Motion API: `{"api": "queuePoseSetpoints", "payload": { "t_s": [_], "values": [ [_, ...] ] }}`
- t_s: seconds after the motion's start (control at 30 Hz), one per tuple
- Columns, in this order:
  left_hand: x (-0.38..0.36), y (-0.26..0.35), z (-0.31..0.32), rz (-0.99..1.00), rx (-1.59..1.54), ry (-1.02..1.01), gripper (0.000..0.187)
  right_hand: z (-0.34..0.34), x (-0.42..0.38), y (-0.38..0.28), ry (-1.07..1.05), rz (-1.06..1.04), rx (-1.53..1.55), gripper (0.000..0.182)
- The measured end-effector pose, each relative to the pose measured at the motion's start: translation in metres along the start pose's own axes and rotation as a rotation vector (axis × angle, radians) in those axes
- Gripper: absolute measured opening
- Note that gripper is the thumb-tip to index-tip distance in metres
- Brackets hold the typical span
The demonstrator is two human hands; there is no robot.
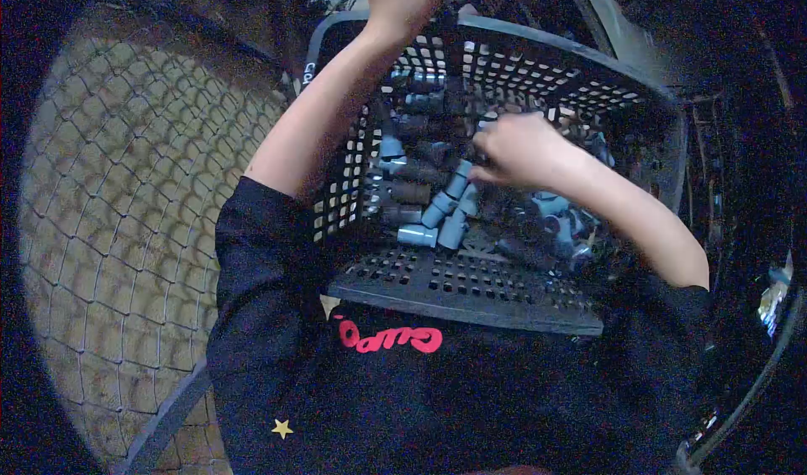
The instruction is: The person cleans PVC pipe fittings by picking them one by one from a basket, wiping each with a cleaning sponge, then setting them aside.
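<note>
A dark plastic basket (471, 311) with perforated walls stands against the front of my body. Inside it lie several grey-blue pipe fittings (438, 209) and several darker, brownish ones (411, 192). My right hand (523, 149) reaches into the basket, its fingers curled and blurred above the fittings. Its thumb comes close to the end of a grey fitting; whatever lies between the fingers is hidden. Over the far left rim, my left hand (408, 0) extends to the top edge of the picture. Its fingers are cut off or lost in the dark beside a dark object.
Chain-link wire mesh (126, 223) covers the left side, with a pale surface behind it. A grey bar (168, 416) slants at lower left. Dark, cluttered shapes surround the basket at the top and right. A curved rail (756, 382) runs at lower right.
</note>
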State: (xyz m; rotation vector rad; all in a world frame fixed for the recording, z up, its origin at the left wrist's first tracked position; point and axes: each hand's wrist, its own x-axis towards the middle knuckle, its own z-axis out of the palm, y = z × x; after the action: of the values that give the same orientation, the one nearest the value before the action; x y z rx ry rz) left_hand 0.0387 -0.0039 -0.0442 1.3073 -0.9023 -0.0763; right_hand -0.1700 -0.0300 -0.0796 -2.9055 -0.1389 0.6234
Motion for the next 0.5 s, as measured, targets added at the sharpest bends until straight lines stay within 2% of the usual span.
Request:
{"api": "queuePoseSetpoints", "payload": {
  "t_s": [0.03, 0.07, 0.13, 0.2, 0.23, 0.27, 0.3, 0.33, 0.37, 0.4, 0.43, 0.5],
  "values": [
    [0.001, 0.001, 0.000, -0.087, -0.061, -0.013, 0.038, 0.003, -0.002, -0.006, -0.058, 0.013, 0.096, 0.042],
    [0.003, 0.002, 0.001, -0.170, -0.125, -0.026, 0.037, 0.012, 0.001, -0.007, -0.028, 0.004, 0.119, 0.044],
    [0.008, -0.008, 0.002, -0.101, -0.015, 0.007, 0.035, 0.039, 0.010, -0.003, 0.033, -0.017, 0.168, 0.048],
    [0.010, -0.019, 0.002, 0.210, 0.329, 0.097, 0.034, 0.052, 0.017, 0.002, 0.062, -0.015, 0.294, 0.049],
    [0.007, -0.016, 0.000, 0.171, 0.249, 0.062, 0.034, 0.050, 0.019, 0.004, 0.082, -0.011, 0.349, 0.049],
    [0.004, -0.014, -0.002, 0.141, 0.170, 0.024, 0.035, 0.049, 0.019, 0.006, -0.009, 0.007, 0.380, 0.050],
    [0.007, -0.009, -0.001, 0.114, 0.088, -0.014, 0.036, 0.050, 0.018, 0.009, -0.012, -0.071, 0.445, 0.046],
    [0.009, -0.013, 0.003, 0.159, 0.146, 0.081, 0.035, 0.037, 0.017, 0.007, -0.033, -0.109, 0.432, 0.044],
    [0.012, -0.017, 0.000, 0.195, 0.158, 0.063, 0.037, 0.026, 0.015, 0.005, -0.060, -0.136, 0.422, 0.043],
    [0.012, -0.029, -0.004, 0.112, 0.253, 0.076, 0.036, 0.012, 0.013, 0.006, -0.032, -0.185, 0.424, 0.040],
    [0.014, -0.041, -0.005, 0.037, 0.355, 0.088, 0.034, 0.006, 0.013, 0.013, -0.013, -0.222, 0.543, 0.041],
    [0.013, -0.035, -0.003, 0.087, 0.330, 0.083, 0.041, -0.030, 0.002, 0.023, 0.126, -0.225, 0.690, 0.039]
  ]
}}
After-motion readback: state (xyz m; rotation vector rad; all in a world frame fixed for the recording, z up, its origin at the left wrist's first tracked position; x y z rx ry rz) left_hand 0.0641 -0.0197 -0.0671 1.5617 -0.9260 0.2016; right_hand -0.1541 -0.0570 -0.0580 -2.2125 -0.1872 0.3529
